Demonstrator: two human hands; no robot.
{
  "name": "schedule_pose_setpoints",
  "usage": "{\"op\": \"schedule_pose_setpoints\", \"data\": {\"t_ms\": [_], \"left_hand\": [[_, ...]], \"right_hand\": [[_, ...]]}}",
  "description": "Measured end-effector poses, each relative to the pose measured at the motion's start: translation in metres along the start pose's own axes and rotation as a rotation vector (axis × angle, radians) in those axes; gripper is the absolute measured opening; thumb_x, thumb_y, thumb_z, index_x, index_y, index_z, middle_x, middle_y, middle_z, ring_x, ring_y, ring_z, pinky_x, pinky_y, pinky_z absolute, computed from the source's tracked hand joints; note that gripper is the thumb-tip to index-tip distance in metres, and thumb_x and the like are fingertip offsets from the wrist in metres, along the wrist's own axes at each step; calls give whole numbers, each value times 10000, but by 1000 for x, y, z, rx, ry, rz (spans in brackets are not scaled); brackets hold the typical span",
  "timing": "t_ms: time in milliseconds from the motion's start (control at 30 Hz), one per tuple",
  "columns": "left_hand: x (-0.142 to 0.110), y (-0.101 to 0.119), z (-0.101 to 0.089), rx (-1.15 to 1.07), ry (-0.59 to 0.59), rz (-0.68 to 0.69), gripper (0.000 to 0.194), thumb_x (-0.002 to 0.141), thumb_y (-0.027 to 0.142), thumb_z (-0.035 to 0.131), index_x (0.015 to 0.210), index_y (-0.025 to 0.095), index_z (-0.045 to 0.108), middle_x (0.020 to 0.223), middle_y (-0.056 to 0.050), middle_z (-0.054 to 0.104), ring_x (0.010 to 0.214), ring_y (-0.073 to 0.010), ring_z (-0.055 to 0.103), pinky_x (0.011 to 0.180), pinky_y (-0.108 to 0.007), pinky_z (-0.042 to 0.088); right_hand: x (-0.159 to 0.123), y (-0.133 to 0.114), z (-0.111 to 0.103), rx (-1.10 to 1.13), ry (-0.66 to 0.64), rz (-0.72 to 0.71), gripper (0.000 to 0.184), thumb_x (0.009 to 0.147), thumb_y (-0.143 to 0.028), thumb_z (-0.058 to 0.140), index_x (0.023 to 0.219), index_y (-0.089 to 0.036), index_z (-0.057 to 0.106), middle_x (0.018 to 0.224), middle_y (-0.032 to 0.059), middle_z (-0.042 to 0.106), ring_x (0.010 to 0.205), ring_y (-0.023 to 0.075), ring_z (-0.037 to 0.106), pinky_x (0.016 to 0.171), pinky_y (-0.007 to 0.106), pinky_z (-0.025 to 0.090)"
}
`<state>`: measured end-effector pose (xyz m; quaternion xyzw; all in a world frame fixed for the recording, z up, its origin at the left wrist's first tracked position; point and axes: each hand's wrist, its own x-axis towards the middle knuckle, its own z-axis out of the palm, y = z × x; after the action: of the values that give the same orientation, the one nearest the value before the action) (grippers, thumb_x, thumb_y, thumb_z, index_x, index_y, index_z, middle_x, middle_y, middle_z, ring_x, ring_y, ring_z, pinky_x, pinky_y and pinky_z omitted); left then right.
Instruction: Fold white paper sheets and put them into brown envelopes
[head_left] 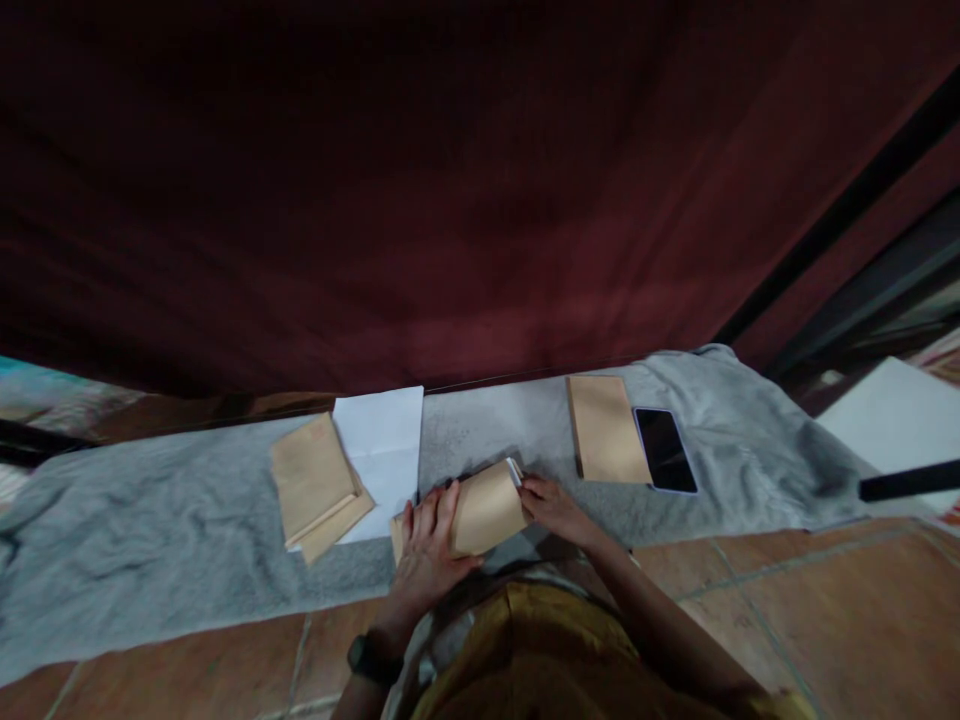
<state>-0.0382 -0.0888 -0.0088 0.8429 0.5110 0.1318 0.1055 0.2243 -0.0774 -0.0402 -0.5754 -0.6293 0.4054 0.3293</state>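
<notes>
A brown paper envelope [491, 508] lies tilted on the grey cloth in front of me, with a strip of white paper [514, 471] showing at its right end. My left hand [431, 545] rests flat over the envelope's left part, fingers stretched out and pressing it down. At the right end, my right hand [555, 508] has its fingers closed on the envelope's edge, beside the white paper; its fingertips are partly hidden. To the left, several brown envelopes [311, 475] overlap white paper sheets [390, 430]. A stack of brown envelopes [604, 430] lies to the right.
A phone [665, 450] with a dark screen lies against the right-hand stack. Grey cloth [187, 520] covers the long low surface. A dark red curtain [480, 220] hangs behind it. Tiled floor [825, 590] runs along the near side, and a white panel [892, 420] stands far right.
</notes>
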Motion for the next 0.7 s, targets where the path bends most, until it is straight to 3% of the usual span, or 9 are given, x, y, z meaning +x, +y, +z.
{"op": "schedule_pose_setpoints", "data": {"t_ms": [133,233,333,433,567,700], "left_hand": [[3,1,-1,2,22,29,1157,706,360,812,1638,238,136,1486,-161,496,1412,-371,451,1233,-619,188],[4,1,-2,19,36,55,1139,717,362,803,1635,217,145,1490,-169,494,1414,-374,449,1231,-619,188],[6,2,-1,34,41,62,1124,718,359,803,1630,206,163,1485,-179,496,1411,-379,447,1229,-617,184],[7,3,-1,40,31,76,1120,724,369,804,1628,205,163,1487,-187,489,1406,-381,446,1228,-611,179],[10,5,-3,49,31,106,1116,727,385,800,1630,209,167,1486,-185,491,1397,-379,448,1232,-602,170],[11,6,-5,64,28,119,1099,729,388,802,1625,188,197,1482,-198,492,1397,-381,446,1233,-591,173]], "right_hand": [[0,2,4,144,45,84,137,849,-210,515,789,-210,638,710,-14,653,676,138,596,598,226,441],[0,3,9,239,118,110,106,802,-232,541,873,-218,619,793,-11,673,742,149,612,658,242,478],[1,1,12,334,193,132,220,744,-275,596,958,-229,595,845,-6,673,800,171,631,684,256,502],[1,-3,12,482,186,214,377,709,-299,638,1080,-239,600,860,-5,692,758,176,641,617,242,494],[0,-3,8,520,104,348,195,692,-285,642,874,-221,671,731,-25,676,645,140,592,529,205,418],[-2,0,5,495,102,368,70,665,-269,637,705,-216,660,586,-49,589,550,109,507,473,193,342]]}}
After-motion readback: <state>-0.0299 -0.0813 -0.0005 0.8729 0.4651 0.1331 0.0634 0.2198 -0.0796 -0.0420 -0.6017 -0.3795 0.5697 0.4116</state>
